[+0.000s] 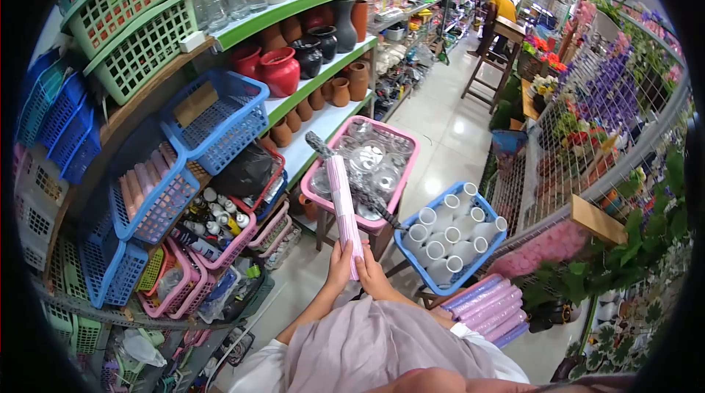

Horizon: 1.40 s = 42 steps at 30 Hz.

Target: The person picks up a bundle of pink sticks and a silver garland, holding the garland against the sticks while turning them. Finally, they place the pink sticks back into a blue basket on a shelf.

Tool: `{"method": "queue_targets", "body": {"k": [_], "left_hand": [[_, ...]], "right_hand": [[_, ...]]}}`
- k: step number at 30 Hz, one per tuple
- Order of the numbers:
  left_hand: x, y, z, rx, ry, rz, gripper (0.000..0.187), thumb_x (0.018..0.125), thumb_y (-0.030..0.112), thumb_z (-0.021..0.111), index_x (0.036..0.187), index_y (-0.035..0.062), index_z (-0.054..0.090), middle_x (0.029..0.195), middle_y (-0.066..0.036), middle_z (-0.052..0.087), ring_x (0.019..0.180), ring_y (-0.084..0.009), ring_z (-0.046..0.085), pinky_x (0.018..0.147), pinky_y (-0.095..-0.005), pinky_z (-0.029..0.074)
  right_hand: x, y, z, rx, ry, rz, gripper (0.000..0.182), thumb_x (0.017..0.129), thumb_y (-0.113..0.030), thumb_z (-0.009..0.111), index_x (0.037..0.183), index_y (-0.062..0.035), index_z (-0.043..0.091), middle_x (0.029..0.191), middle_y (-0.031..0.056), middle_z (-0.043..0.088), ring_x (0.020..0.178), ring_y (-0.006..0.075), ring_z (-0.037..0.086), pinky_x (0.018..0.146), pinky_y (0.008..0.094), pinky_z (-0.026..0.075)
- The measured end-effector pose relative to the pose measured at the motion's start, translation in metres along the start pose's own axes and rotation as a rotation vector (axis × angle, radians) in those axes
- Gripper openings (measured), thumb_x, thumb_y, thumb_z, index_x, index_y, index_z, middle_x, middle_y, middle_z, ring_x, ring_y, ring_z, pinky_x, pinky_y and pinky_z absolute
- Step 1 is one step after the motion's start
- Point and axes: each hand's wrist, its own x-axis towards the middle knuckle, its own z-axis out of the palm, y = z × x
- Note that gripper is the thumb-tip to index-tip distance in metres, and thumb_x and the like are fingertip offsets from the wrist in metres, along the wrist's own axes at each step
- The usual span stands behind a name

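Both of my hands are around the lower end of a long pink-and-white striped roll [341,206], which points up and away from me. My left hand [340,265] grips it from the left side, and my right hand [372,276] closes on it from the right. Beyond the hands, the roll overlaps a pink basket [413,165] full of clear glass vases [367,157] on a stool. A dark grey striped furry shape [367,198], cat-like, shows behind the roll over the glassware. To the right, a blue basket [411,270] holds several white vases [448,235].
Several shiny pink and purple rolls [490,311] lie by my right side. Shelves at left carry pots [280,72] and plastic baskets [213,129]. A wire rack [543,173] with artificial flowers lines the right. Down the tiled aisle [448,92] are a stool [493,63] and a person [503,8].
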Motion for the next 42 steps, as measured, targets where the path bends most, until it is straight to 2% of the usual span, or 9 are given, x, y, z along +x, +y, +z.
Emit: {"method": "queue_targets", "body": {"k": [5,6,9,13,15,24,37,40,42], "left_hand": [[0.034,0.02,-0.047,0.101,0.046,0.075,0.028,0.1,0.024,0.04,0.112,-0.0002,0.045,0.102,-0.013,0.062,0.092,-0.0164,0.06,0.083,-0.029,0.047],[0.041,0.025,-0.054,0.118,0.064,0.098,0.028,0.1,0.025,0.04,0.112,0.0001,0.046,0.101,-0.012,0.062,0.092,-0.0155,0.059,0.083,-0.0283,0.047],[0.067,0.033,-0.083,0.174,0.031,0.118,0.033,0.1,0.029,0.036,0.114,0.0004,0.042,0.101,-0.013,0.061,0.092,-0.0207,0.062,0.083,-0.0327,0.049],[0.086,0.072,-0.106,0.111,-0.016,0.029,0.033,0.1,0.031,0.035,0.117,0.0034,0.04,0.102,-0.014,0.06,0.071,-0.0228,0.066,0.063,-0.0313,0.054],[0.098,0.073,-0.121,0.126,0.0,0.057,0.033,0.1,0.032,0.035,0.116,0.0036,0.04,0.101,-0.013,0.06,0.063,-0.0211,0.065,0.054,-0.0297,0.053],[0.114,0.092,-0.142,0.113,-0.005,-0.003,0.028,0.1,0.027,0.038,0.114,0.0026,0.04,0.094,-0.013,0.061,0.059,-0.0175,0.061,0.053,-0.029,0.051],[0.098,0.123,-0.171,0.171,0.028,0.031,0.035,0.099,0.031,0.041,0.12,0.0032,0.041,0.094,-0.012,0.06,0.058,-0.0151,0.06,0.05,-0.026,0.05],[0.084,0.13,-0.175,0.156,0.048,0.045,0.034,0.099,0.026,0.042,0.124,0.0034,0.04,0.094,-0.013,0.062,0.057,-0.0145,0.06,0.052,-0.0257,0.05],[0.075,0.135,-0.176,0.158,0.055,0.013,0.033,0.099,0.026,0.041,0.123,0.0035,0.041,0.094,-0.013,0.062,0.057,-0.0146,0.059,0.052,-0.0261,0.05]], "right_hand": [[0.054,-0.017,0.012,0.051,-0.289,0.088,0.043,0.097,-0.03,0.041,0.131,-0.0037,0.038,0.106,0.0269,0.059,0.098,0.038,0.06,0.082,0.0409,0.045],[0.066,-0.003,0.019,0.042,-0.247,-0.082,0.042,0.097,-0.031,0.041,0.128,-0.003,0.04,0.111,0.0237,0.058,0.103,0.0333,0.059,0.085,0.0382,0.044],[0.103,0.018,0.013,-0.093,-0.181,-0.014,0.032,0.097,-0.024,0.043,0.116,-0.0003,0.053,0.095,0.0145,0.062,0.089,0.0219,0.059,0.08,0.0327,0.046],[0.134,0.021,-0.011,-0.689,0.274,-0.035,0.031,0.083,-0.024,0.063,0.105,-0.0038,0.057,0.101,0.017,0.06,0.095,0.0326,0.058,0.082,0.0408,0.045],[0.14,0.052,-0.017,-0.916,0.421,0.177,0.041,0.079,-0.03,0.067,0.111,-0.0073,0.054,0.111,0.0135,0.055,0.105,0.0335,0.051,0.081,0.0504,0.042],[0.14,0.088,-0.021,-1.103,0.316,0.282,0.043,0.075,-0.026,0.07,0.112,-0.0112,0.055,0.107,0.0109,0.055,0.106,0.0294,0.049,0.081,0.0522,0.039],[0.156,0.05,-0.054,-0.569,0.01,0.324,0.041,0.072,-0.023,0.063,0.102,0.003,0.055,0.084,0.0252,0.063,0.076,0.0384,0.061,0.071,0.0429,0.047],[0.159,-0.005,-0.056,-0.398,0.018,0.31,0.03,0.075,-0.018,0.065,0.089,0.0039,0.051,0.063,0.0142,0.054,0.061,0.0202,0.057,0.057,0.036,0.043],[0.166,-0.016,-0.056,-0.422,-0.02,0.209,0.028,0.076,-0.017,0.065,0.088,0.0032,0.05,0.061,0.0113,0.051,0.059,0.0165,0.056,0.054,0.0346,0.042]]}}
